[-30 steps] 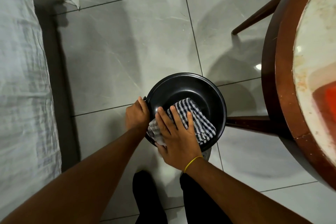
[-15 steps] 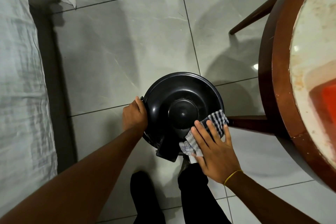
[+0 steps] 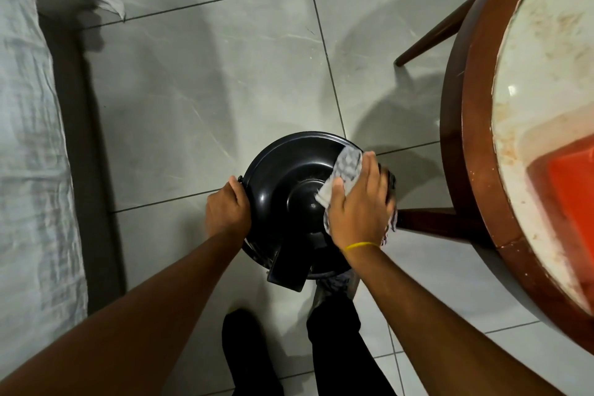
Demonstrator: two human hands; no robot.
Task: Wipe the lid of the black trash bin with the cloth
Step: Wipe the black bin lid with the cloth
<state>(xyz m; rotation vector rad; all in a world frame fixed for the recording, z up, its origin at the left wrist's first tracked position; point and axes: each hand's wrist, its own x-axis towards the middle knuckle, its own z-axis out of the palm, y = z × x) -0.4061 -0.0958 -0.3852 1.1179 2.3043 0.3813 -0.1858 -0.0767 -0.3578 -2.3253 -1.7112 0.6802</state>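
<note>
A round black trash bin stands on the tiled floor just ahead of my feet; its glossy black lid [image 3: 283, 177] has a raised centre and a pedal tab at the near edge. My left hand [image 3: 226, 209] grips the lid's left rim. My right hand [image 3: 361, 202], with a yellow band at the wrist, presses the black-and-white checked cloth [image 3: 345, 170] flat on the right side of the lid. Most of the cloth is hidden under my palm; a blurred part shows beyond my fingers and a bit hangs off the right rim.
A round wooden table [image 3: 475, 125] with a pale top and an orange patch stands close on the right; its dark legs [image 3: 430, 223] reach to the bin. A bed with a grey sheet [image 3: 29, 170] runs along the left. My legs in black trousers [image 3: 334, 347] are below.
My right hand has swept the cloth from the lid's near-left part, round the near-right rim, up to the right and far side. My left hand has kept its hold on the left rim.
</note>
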